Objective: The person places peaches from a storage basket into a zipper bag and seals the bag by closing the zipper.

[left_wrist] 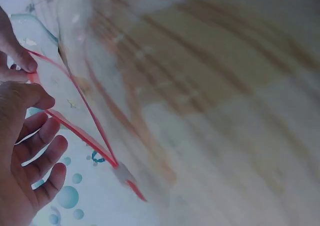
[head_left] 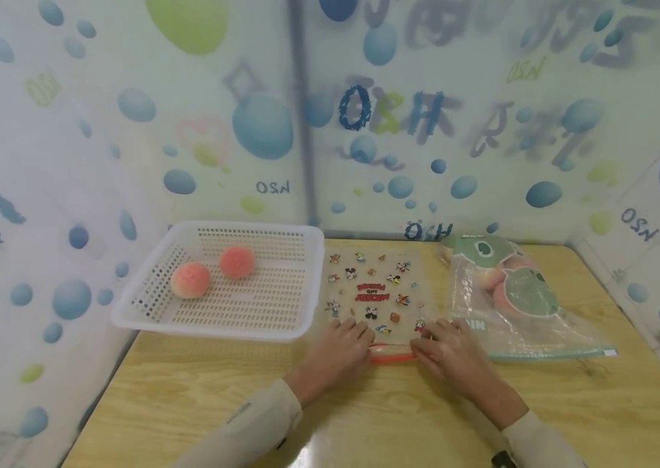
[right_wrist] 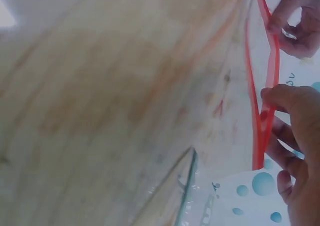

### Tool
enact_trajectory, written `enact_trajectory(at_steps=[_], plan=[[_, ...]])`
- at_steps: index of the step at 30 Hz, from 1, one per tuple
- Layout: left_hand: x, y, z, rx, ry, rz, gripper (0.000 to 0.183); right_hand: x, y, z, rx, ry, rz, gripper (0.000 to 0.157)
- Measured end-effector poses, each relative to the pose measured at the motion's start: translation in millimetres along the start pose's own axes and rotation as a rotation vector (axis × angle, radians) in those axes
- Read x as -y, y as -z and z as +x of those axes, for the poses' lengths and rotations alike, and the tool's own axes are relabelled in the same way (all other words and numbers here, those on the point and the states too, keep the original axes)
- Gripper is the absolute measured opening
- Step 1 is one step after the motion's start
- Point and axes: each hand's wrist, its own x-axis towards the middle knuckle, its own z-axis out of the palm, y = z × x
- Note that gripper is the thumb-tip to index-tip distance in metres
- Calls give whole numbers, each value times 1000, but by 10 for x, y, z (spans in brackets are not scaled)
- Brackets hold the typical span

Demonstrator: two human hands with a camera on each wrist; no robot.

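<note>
A clear zip bag [head_left: 388, 296] printed with small cartoon figures lies flat on the table, its red zip edge [head_left: 393, 357] toward me. My left hand [head_left: 338, 351] pinches that edge between thumb and forefinger, the other fingers loosely bent in the left wrist view. To its right, my right hand [head_left: 452, 351] pinches the same red edge with thumb and fingers. Both wrist views show the two red strips [left_wrist: 82, 136] spread apart between the hands, so the bag's mouth gapes. The strips meet at the bag's corners.
A white plastic basket [head_left: 306, 286] with two peaches [head_left: 190, 280] stands at the left, close beside the bag. At the right lies another clear zip bag [head_left: 531, 338] with a green print, a teal zip edge and peaches inside. Patterned sheeting [head_left: 236, 162] rises behind the wooden table [head_left: 201, 403].
</note>
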Motion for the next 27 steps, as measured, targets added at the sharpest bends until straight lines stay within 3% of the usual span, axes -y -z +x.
enact_trajectory(at_steps=[2, 4, 7, 8, 11, 15, 17, 19, 22, 27], plan=[[20, 8, -31, 22, 19, -2, 27, -4, 26, 28, -30, 17, -10, 14], [41, 17, -56, 40, 35, -3, 27, 1, 56, 53, -58, 30, -18, 30], [68, 13, -82, 12, 38, 37, 21, 15, 93, 80, -97, 45, -48, 54], [76, 8, -92, -18, 31, 49, 17, 22, 104, 89, -107, 49, -59, 59], [101, -3, -113, -183, 15, 66, 7, 40, 140, 120, -168, 79, -73, 48], [119, 34, -106, -503, 17, 11, 2, 49, 207, 167, -382, 135, -67, 32], [114, 63, -92, -608, 24, -20, 8, 50, 239, 188, -499, 163, -65, 28], [102, 82, -80, -635, 18, -10, 16, 58, 265, 204, -561, 182, -62, 27], [84, 87, -72, -636, -6, 6, 25, 78, 279, 215, -564, 207, -50, 27], [93, 91, -55, -758, 59, -149, 15, 94, 279, 218, -551, 211, -34, 28]])
